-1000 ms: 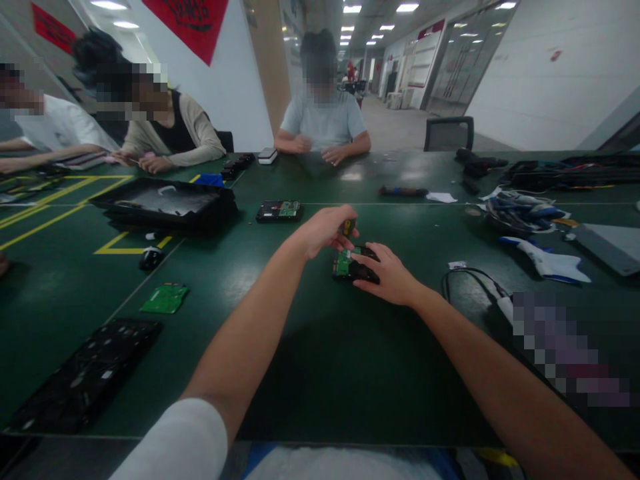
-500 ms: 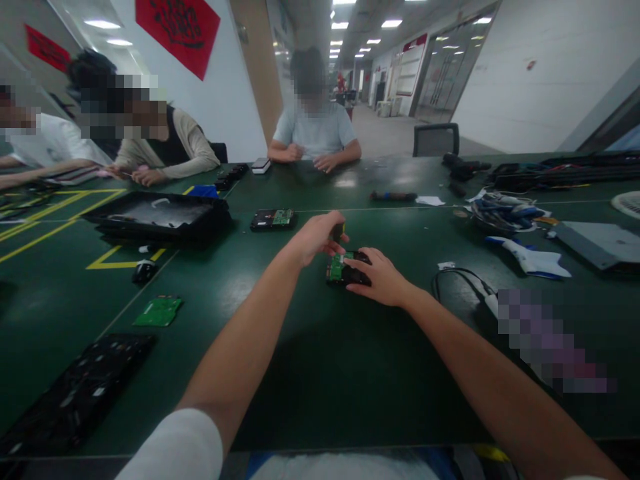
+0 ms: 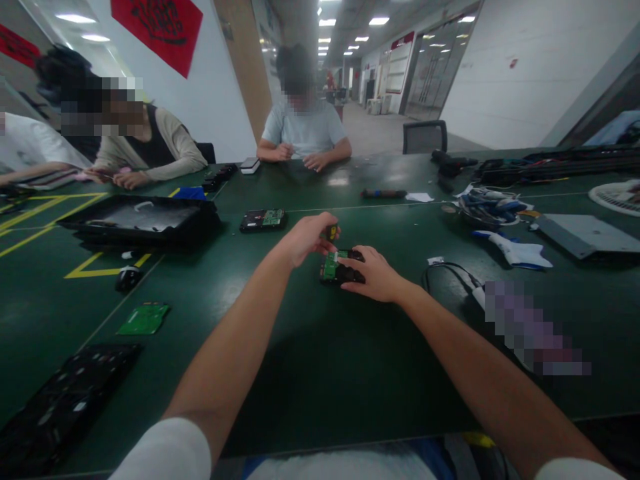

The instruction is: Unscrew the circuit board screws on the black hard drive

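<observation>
One black-and-yellow tool (image 3: 331, 232) is gripped in my left hand (image 3: 311, 239) over the hard drive (image 3: 331, 268), which my right hand (image 3: 375, 273) clasps on the green table (image 3: 320, 380); likely screw work, next needing steady pressure.

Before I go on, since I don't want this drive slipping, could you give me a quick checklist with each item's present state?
1. Right hand on the hard drive: ok.
2. Hard drive's green board facing up: ok.
3. Left hand holding the dark, yellow-marked tool: ok.
4. Tool's tip seated on the drive: cannot tell, too small and partly hidden.
5. Second drive apart from both hands: ok.
</observation>
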`<state>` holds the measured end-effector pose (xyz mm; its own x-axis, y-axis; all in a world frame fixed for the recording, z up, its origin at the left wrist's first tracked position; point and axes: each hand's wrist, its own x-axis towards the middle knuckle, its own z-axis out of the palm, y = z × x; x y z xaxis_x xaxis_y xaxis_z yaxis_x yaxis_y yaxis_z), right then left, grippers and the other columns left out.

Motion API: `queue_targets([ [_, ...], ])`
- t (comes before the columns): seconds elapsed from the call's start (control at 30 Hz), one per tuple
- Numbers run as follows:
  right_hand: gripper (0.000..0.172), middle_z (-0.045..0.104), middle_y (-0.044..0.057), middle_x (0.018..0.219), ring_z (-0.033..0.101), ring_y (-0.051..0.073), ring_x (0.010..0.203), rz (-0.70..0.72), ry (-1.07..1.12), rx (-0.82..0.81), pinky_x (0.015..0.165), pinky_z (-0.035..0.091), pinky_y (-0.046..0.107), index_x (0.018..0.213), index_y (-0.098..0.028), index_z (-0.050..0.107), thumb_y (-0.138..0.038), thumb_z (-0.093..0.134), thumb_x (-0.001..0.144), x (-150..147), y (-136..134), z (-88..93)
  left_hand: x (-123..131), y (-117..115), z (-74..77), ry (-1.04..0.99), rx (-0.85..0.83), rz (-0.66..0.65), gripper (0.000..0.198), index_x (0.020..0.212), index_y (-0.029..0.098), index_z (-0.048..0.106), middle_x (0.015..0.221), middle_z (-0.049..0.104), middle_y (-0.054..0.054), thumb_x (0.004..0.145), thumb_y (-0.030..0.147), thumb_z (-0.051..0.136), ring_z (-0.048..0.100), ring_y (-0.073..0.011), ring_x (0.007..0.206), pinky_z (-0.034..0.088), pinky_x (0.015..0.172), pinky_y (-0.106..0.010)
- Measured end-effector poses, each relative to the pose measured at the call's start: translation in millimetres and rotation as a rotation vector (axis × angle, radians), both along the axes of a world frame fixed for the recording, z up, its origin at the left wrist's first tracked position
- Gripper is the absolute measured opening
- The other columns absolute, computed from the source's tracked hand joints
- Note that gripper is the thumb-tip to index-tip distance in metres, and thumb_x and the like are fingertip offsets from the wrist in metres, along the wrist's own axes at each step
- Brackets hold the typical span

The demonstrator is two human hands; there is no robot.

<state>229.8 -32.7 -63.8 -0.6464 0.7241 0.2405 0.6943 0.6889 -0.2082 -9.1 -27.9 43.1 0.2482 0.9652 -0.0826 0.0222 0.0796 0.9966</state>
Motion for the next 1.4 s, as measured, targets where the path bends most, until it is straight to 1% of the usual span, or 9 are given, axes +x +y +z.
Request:
queue_targets([
  [0.1, 0.071, 0.049, 0.018, 0.154, 0.046, 0.044, 0.144, 0.016, 0.007, 0.008, 0.117, 0.042, 0.068, 0.155, -0.033, 0.06, -0.067, 0.073, 0.094, 3.2, 1.9, -0.7, 3.7, -1.2, 0.1, -0.001, -0.003, 0.004, 0.025, 0.096, 0.015, 0.067, 0.094, 0.071, -0.007, 0.09, 0.039, 0.065, 0.07, -0.0157, 0.062, 0.049, 0.054, -0.029],
  [0.23, 0.07, 0.05, 0.018, 0.152, 0.047, 0.043, 0.143, 0.036, 0.015, 0.019, 0.118, 0.041, 0.068, 0.154, -0.033, 0.062, -0.065, 0.075, 0.093, 5.5, 3.7, 0.4, 3.2, 0.4, -0.4, -0.003, -0.001, 0.019, 0.022, 0.094, 0.017, 0.064, 0.093, 0.075, -0.009, 0.09, 0.039, 0.064, 0.071, -0.0172, 0.063, 0.051, 0.056, -0.029],
  [0.43, 0.07, 0.049, 0.017, 0.154, 0.045, 0.043, 0.145, 0.055, 0.008, 0.006, 0.117, 0.042, 0.067, 0.155, -0.033, 0.061, -0.065, 0.074, 0.094, 6.3, 4.6, 2.0, -3.4, 4.8, -0.7, 0.028, 0.012, 0.086, 0.029, 0.089, 0.015, 0.07, 0.097, 0.076, -0.011, 0.091, 0.042, 0.059, 0.064, -0.013, 0.06, 0.041, 0.051, -0.027],
  [0.57, 0.07, 0.046, 0.018, 0.158, 0.043, 0.043, 0.148, 0.057, 0.006, -0.001, 0.119, 0.04, 0.068, 0.156, -0.033, 0.059, -0.065, 0.072, 0.095, 5.8, 4.8, 1.1, -4.1, 2.5, 2.1, 0.065, 0.033, 0.03, 0.027, 0.086, 0.015, 0.071, 0.093, 0.074, -0.01, 0.09, 0.04, 0.06, 0.061, -0.0127, 0.058, 0.041, 0.051, -0.028],
  [0.7, 0.071, 0.043, 0.02, 0.16, 0.041, 0.044, 0.15, 0.052, -0.001, -0.006, 0.121, 0.038, 0.068, 0.157, -0.031, 0.057, -0.064, 0.072, 0.095, 5.0, 4.6, 0.3, -3.6, 0.0, 3.4, -0.013, -0.043, -0.026, 0.023, 0.091, 0.017, 0.065, 0.098, 0.077, -0.012, 0.09, 0.04, 0.062, 0.065, -0.0152, 0.059, 0.044, 0.053, -0.029],
  [0.8, 0.072, 0.043, 0.019, 0.162, 0.041, 0.044, 0.15, 0.054, -0.002, -0.013, 0.121, 0.037, 0.069, 0.158, -0.032, 0.056, -0.066, 0.07, 0.096, 5.0, 4.5, 0.1, -4.0, 0.5, 2.7, -0.035, -0.047, 0.002, 0.025, 0.091, 0.018, 0.064, 0.099, 0.078, -0.014, 0.091, 0.042, 0.061, 0.068, -0.0177, 0.062, 0.046, 0.055, -0.031],
  [0.97, 0.073, 0.042, 0.018, 0.164, 0.039, 0.045, 0.151, 0.047, -0.002, -0.022, 0.12, 0.037, 0.07, 0.159, -0.034, 0.055, -0.068, 0.069, 0.096, 5.4, 4.7, -0.8, -5.0, 2.8, 2.0, 0.099, 0.058, 0.069, 0.034, 0.087, 0.016, 0.073, 0.093, 0.075, -0.012, 0.092, 0.045, 0.057, 0.062, -0.0157, 0.06, 0.043, 0.055, -0.031],
  [1.2, 0.072, 0.043, 0.018, 0.164, 0.039, 0.045, 0.152, 0.041, 0.014, -0.016, 0.121, 0.036, 0.071, 0.158, -0.035, 0.056, -0.067, 0.071, 0.095, 5.2, 5.0, -3.7, -2.0, 1.0, 1.5, 0.103, 0.064, 0.008, 0.034, 0.088, 0.016, 0.073, 0.092, 0.074, -0.011, 0.092, 0.046, 0.059, 0.061, -0.0154, 0.06, 0.041, 0.055, -0.031],
  [1.4, 0.072, 0.042, 0.019, 0.164, 0.04, 0.043, 0.152, 0.031, -0.005, -0.012, 0.122, 0.036, 0.069, 0.159, -0.033, 0.055, -0.063, 0.073, 0.096, 5.6, 0.9, 0.0, -4.2, 4.9, -1.9, 0.076, 0.048, 0.006, 0.034, 0.089, 0.015, 0.073, 0.092, 0.075, -0.011, 0.092, 0.046, 0.059, 0.062, -0.0154, 0.061, 0.043, 0.056, -0.031],
])
